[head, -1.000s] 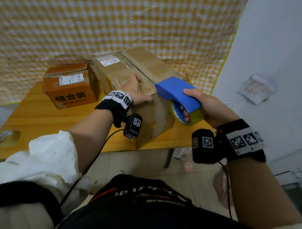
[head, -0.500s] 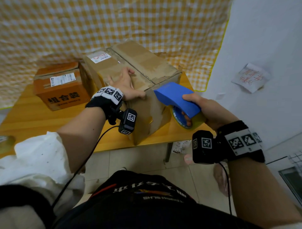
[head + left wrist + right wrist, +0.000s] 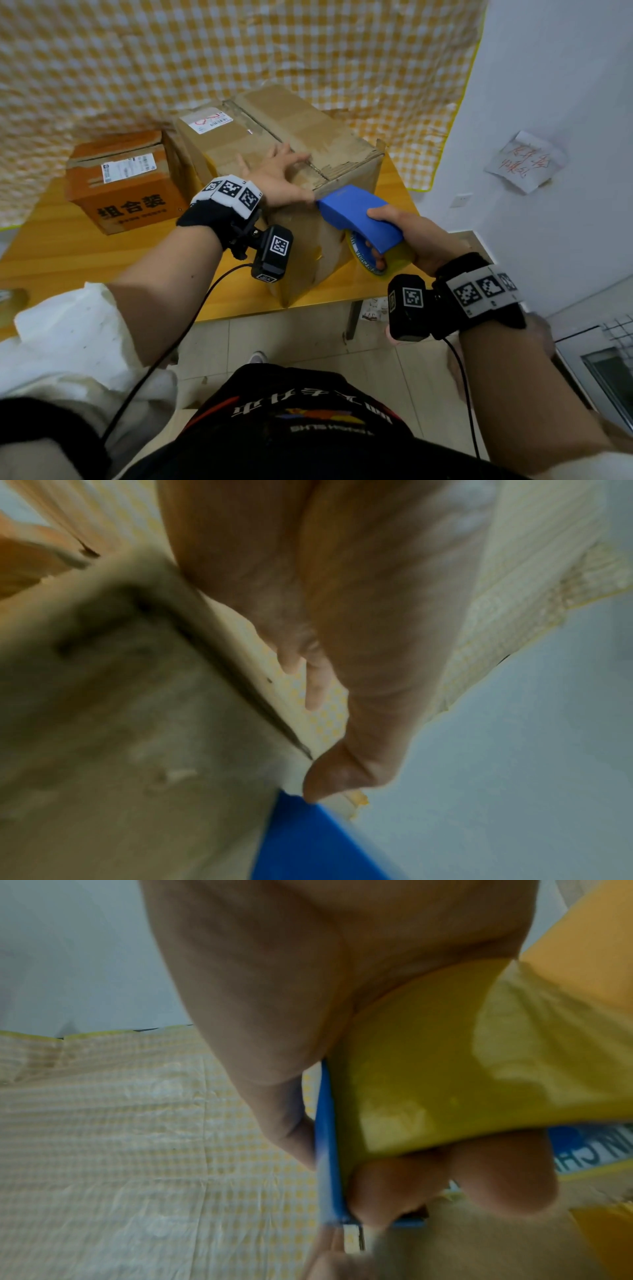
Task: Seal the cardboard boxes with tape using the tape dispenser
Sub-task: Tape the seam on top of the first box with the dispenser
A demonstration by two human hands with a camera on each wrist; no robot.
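Note:
A large brown cardboard box (image 3: 274,137) stands on the wooden table (image 3: 51,246), its top flaps meeting in a seam. My left hand (image 3: 277,178) lies flat on the box's near top edge with fingers spread, thumb pressing at the corner by the seam. My right hand (image 3: 407,236) grips the blue tape dispenser (image 3: 356,216), fingers through the yellow tape roll (image 3: 380,263). The dispenser's front tip touches the box's near side just below the top edge, beside my left thumb (image 3: 318,780). The right wrist view shows the yellow tape roll (image 3: 445,1069) under my palm.
A smaller orange box (image 3: 126,181) with a white label sits to the left, close against the large box. A yellow checked cloth (image 3: 205,51) hangs behind the table. The white wall (image 3: 548,102) with a paper note (image 3: 524,161) is on the right. Tiled floor lies below.
The dispenser's tip has moved left and down against the box's near side. My left hand has stayed on the box top, fingers spreading wider. The head view has shifted.

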